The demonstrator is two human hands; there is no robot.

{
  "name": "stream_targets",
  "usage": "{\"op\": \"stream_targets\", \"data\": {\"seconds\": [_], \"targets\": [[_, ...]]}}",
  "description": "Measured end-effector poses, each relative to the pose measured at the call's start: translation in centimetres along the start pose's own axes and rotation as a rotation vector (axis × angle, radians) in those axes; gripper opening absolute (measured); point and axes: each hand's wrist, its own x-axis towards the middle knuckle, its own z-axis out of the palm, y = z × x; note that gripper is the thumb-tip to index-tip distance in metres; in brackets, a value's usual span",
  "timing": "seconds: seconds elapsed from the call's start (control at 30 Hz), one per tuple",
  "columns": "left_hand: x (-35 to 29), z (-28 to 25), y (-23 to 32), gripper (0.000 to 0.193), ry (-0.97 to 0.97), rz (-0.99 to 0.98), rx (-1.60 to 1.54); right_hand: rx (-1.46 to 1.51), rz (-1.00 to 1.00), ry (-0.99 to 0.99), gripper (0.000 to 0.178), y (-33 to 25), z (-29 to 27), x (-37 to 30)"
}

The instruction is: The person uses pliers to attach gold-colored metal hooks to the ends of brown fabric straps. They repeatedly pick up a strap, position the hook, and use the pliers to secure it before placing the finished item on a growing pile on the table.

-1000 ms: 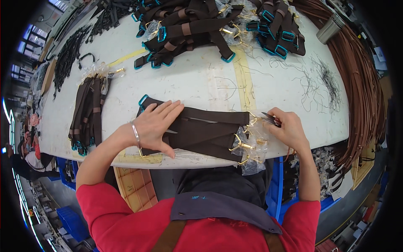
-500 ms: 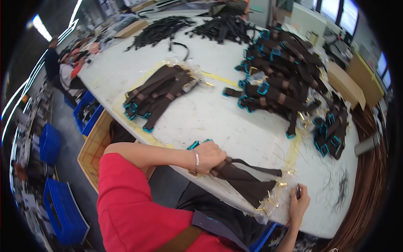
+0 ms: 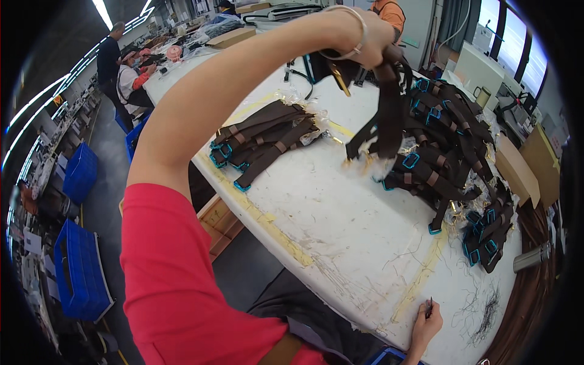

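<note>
My left hand (image 3: 376,44) is raised high over the far part of the table, closed around a bundle of dark brown straps (image 3: 391,115). The straps hang down, with gold-coloured metal ends in clear plastic at the bottom, blurred by motion. Near the table's front edge, my right hand (image 3: 427,328) is closed on a small dark pointed tool (image 3: 429,309) whose kind I cannot make out. Just right of the hanging bundle lies a large strap pile (image 3: 435,161) with blue buckles. Another group of brown straps (image 3: 267,139) lies to the left, its blue buckles toward the near edge.
The white table (image 3: 316,210) carries yellow tape (image 3: 420,280) and loose thread scraps (image 3: 486,313). A smaller strap bundle (image 3: 491,234) lies at the right, beside a cardboard box (image 3: 517,167). Blue crates (image 3: 79,274) stand on the floor at left. Other people are at the far side.
My left hand has lifted the strap bundle from the table's front edge and carried it up and away toward the large pile. My right hand stays near the front edge with the small tool.
</note>
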Motion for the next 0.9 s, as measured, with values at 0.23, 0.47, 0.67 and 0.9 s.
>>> {"op": "stream_targets", "data": {"seconds": [0.23, 0.47, 0.67, 0.9], "targets": [[-8.9, 16.0, -7.4, 0.032, -0.334, -0.396, 0.015, -0.03, 0.022, 0.03, 0.015, -0.1, -0.4, -0.2], [-17.2, 26.7, -8.8, 0.072, -0.409, -0.506, 0.081, -0.096, -0.222, -0.051, 0.049, -4.3, 1.8, 2.2], [-14.8, 23.5, -3.8, 0.113, -0.488, -0.338, 0.217, -0.333, -0.296, -0.232, 0.043, -6.4, 4.8, 5.2], [-9.2, 20.4, 9.1, 0.049, -0.028, 0.179, -0.429, -0.627, 0.185, 0.142, 0.03, 10.3, -6.0, 7.1]]}}
